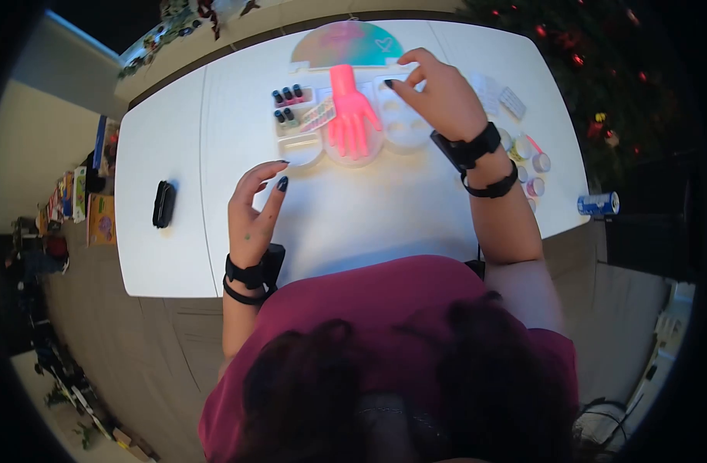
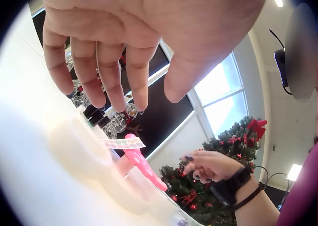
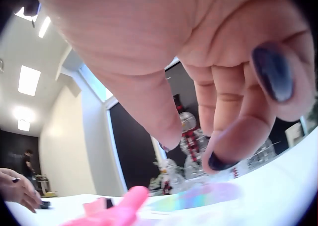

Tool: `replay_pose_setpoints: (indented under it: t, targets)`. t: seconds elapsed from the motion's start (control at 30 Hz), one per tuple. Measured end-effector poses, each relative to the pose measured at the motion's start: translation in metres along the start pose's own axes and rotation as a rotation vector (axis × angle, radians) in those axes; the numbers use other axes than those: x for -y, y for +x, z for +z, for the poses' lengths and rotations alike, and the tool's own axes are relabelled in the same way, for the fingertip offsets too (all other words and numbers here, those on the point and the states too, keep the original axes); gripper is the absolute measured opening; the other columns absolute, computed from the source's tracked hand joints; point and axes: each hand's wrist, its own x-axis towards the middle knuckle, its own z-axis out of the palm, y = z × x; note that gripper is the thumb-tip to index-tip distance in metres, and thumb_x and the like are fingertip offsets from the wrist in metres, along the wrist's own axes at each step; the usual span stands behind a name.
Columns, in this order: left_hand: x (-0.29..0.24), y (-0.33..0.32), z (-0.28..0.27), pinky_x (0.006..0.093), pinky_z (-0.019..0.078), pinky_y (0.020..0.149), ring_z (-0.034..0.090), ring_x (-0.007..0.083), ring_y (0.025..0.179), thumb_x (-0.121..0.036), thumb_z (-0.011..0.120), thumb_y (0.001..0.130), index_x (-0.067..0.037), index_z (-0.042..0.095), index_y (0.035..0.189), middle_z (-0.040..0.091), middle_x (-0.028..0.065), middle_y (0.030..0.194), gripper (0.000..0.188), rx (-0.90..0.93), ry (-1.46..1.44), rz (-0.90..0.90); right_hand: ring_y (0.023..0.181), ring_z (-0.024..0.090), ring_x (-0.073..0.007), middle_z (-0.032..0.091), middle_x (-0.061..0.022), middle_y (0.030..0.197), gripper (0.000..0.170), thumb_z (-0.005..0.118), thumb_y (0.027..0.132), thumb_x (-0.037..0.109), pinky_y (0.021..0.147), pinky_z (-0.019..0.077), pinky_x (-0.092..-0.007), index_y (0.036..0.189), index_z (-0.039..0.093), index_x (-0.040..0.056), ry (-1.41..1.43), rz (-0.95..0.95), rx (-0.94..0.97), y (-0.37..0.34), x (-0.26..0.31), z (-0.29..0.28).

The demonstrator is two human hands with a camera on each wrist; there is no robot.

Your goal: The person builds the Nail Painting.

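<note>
A pink model hand point(image 1: 352, 116) lies on a white tray point(image 1: 301, 157), its fingers toward the person. Beside it, on the left, a sheet of small coloured stickers point(image 1: 318, 115) leans near several dark-capped bottles point(image 1: 288, 95). My left hand point(image 1: 252, 208) hovers in front of the tray's left side, fingers relaxed and holding nothing; its palm point(image 2: 149, 17) fills the top of the left wrist view. Above the tray's right compartments is my right hand point(image 1: 440, 96), fingers loosely bent and apart, with nothing between thumb and fingers in the right wrist view.
A rainbow half-round panel point(image 1: 347, 45) stands behind the tray. Small round jars point(image 1: 535, 186) and a sticker card point(image 1: 512, 102) lie at the right. A blue can point(image 1: 598, 204) is by the right edge, a black case point(image 1: 163, 204) at the left.
</note>
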Motion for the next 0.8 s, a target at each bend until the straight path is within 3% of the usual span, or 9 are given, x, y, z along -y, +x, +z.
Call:
replay_pose_setpoints:
  t: [0.1, 0.13, 0.27, 0.33, 0.4, 0.5, 0.63, 0.7, 0.8]
  targets:
    - [0.002, 0.0, 0.004, 0.0375, 0.0472, 0.108, 0.066, 0.0215, 0.124, -0.016, 0.07, 0.101, -0.008, 0.074, 0.13, 0.073, 0.0072, 0.132, 0.03, 0.014, -0.059, -0.031, 0.088, 0.074, -0.0343, 0.078, -0.0123, 0.092, 0.028, 0.079, 0.095, 0.022, 0.079, 0.0579, -0.0428, 0.118, 0.072, 0.0101, -0.073, 0.196, -0.078, -0.03, -0.066, -0.061]
    - [0.005, 0.001, 0.006, 0.0379, 0.0473, 0.109, 0.066, 0.0213, 0.124, -0.017, 0.069, 0.102, -0.008, 0.074, 0.129, 0.073, 0.0073, 0.132, 0.029, 0.026, -0.086, -0.049, 0.09, 0.075, -0.0344, 0.078, -0.014, 0.095, 0.022, 0.076, 0.093, 0.015, 0.082, 0.0583, -0.0421, 0.114, 0.075, 0.0095, -0.268, 0.25, -0.076, -0.046, -0.137, -0.099]
    - [0.013, 0.011, 0.002, 0.0378, 0.0462, 0.112, 0.065, 0.021, 0.127, -0.015, 0.066, 0.105, -0.002, 0.071, 0.133, 0.072, 0.0093, 0.133, 0.031, 0.028, -0.107, -0.039, 0.088, 0.074, -0.0299, 0.076, -0.0116, 0.093, 0.023, 0.077, 0.086, 0.006, 0.082, 0.0587, -0.0398, 0.108, 0.079, 0.0115, -0.442, 0.41, 0.096, -0.085, -0.249, -0.14]
    - [0.012, 0.018, 0.003, 0.0368, 0.0443, 0.115, 0.063, 0.0211, 0.129, -0.013, 0.064, 0.107, 0.002, 0.068, 0.136, 0.071, 0.0106, 0.135, 0.032, 0.04, -0.128, -0.019, 0.087, 0.074, -0.0271, 0.075, -0.0098, 0.091, 0.023, 0.079, 0.084, 0.005, 0.082, 0.0585, -0.0386, 0.107, 0.079, 0.0117, -0.479, 0.429, 0.155, -0.087, -0.258, -0.141]
    - [0.007, 0.022, 0.008, 0.0377, 0.0497, 0.109, 0.067, 0.0204, 0.123, -0.017, 0.068, 0.104, -0.005, 0.074, 0.129, 0.072, 0.0083, 0.13, 0.028, -0.009, -0.127, -0.011, 0.086, 0.072, -0.0219, 0.074, -0.0076, 0.09, 0.023, 0.083, 0.081, 0.006, 0.08, 0.0578, -0.0362, 0.103, 0.079, 0.0107, -0.325, 0.656, 0.236, -0.088, -0.254, -0.141]
    - [0.008, 0.023, 0.014, 0.0369, 0.0501, 0.109, 0.067, 0.02, 0.122, -0.015, 0.068, 0.104, -0.005, 0.074, 0.128, 0.072, 0.0083, 0.13, 0.027, -0.026, -0.178, 0.027, 0.087, 0.072, -0.0188, 0.075, -0.0079, 0.091, 0.02, 0.085, 0.081, 0.007, 0.079, 0.0573, -0.0347, 0.099, 0.077, 0.0087, -0.372, 0.7, 0.279, -0.079, -0.245, -0.138]
    - [0.009, 0.021, 0.015, 0.0364, 0.0507, 0.108, 0.067, 0.0193, 0.121, -0.013, 0.068, 0.104, -0.004, 0.074, 0.128, 0.072, 0.0082, 0.13, 0.026, -0.017, -0.174, 0.024, 0.088, 0.072, -0.0192, 0.076, -0.0083, 0.091, 0.017, 0.085, 0.081, 0.007, 0.079, 0.0573, -0.0348, 0.096, 0.076, 0.007, -0.347, 0.691, 0.302, -0.077, -0.278, -0.132]
    - [0.008, 0.019, 0.016, 0.036, 0.0508, 0.108, 0.067, 0.0191, 0.121, -0.013, 0.068, 0.104, -0.005, 0.074, 0.128, 0.073, 0.0082, 0.129, 0.026, -0.027, -0.172, 0.021, 0.084, 0.072, -0.0183, 0.076, -0.0084, 0.089, 0.013, 0.081, 0.082, 0.003, 0.075, 0.0573, -0.034, 0.094, 0.076, 0.0057, -0.361, 0.674, 0.305, -0.075, -0.285, -0.129]
    - [0.01, 0.018, 0.011, 0.0353, 0.0511, 0.107, 0.068, 0.0188, 0.121, -0.012, 0.068, 0.104, -0.005, 0.074, 0.128, 0.073, 0.0083, 0.129, 0.026, -0.039, -0.159, 0.016, 0.072, 0.069, -0.0158, 0.073, -0.0064, 0.083, 0.012, 0.074, 0.085, -0.004, 0.065, 0.0557, -0.0331, 0.094, 0.072, 0.003, -0.145, 0.713, 0.307, -0.077, -0.307, -0.126]
